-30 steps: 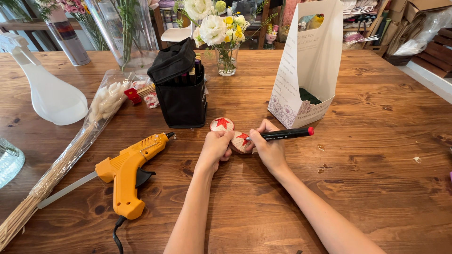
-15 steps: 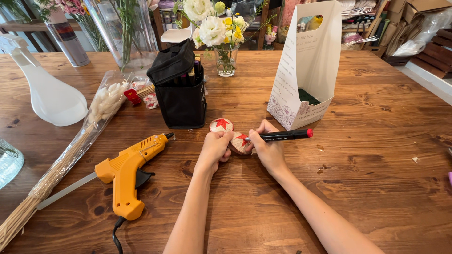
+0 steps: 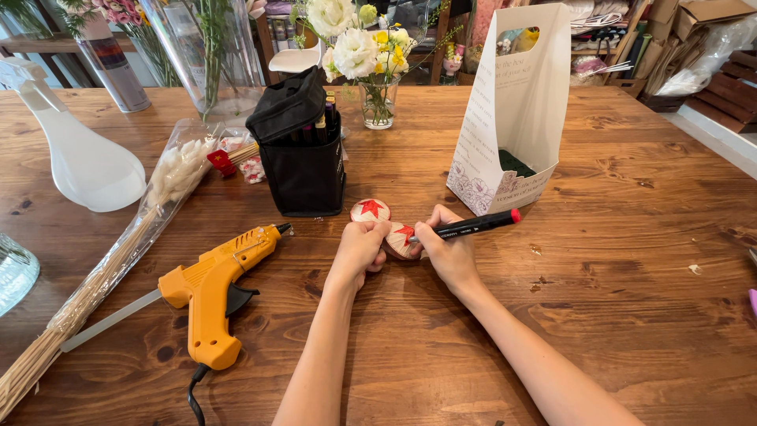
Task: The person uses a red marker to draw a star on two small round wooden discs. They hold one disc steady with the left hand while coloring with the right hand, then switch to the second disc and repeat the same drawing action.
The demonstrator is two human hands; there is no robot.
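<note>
Your left hand (image 3: 359,248) pinching a round wooden disc with a red star (image 3: 399,238), your right hand (image 3: 448,251) clamped on a black red-capped marker (image 3: 471,226), tip on the disc, brown wooden table (image 3: 631,260) beneath.

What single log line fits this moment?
left hand: steadies round wooden disc with red star | right hand: grip on black red-capped marker, tip at disc

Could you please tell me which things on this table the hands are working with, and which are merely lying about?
In use:
- left hand steadying the wooden discs with red stars
- right hand gripping the black marker

Lying about:
- orange glue gun
- black marker case
- white paper bag
- wrapped dried stems
- white spray bottle
- flower vase
</note>
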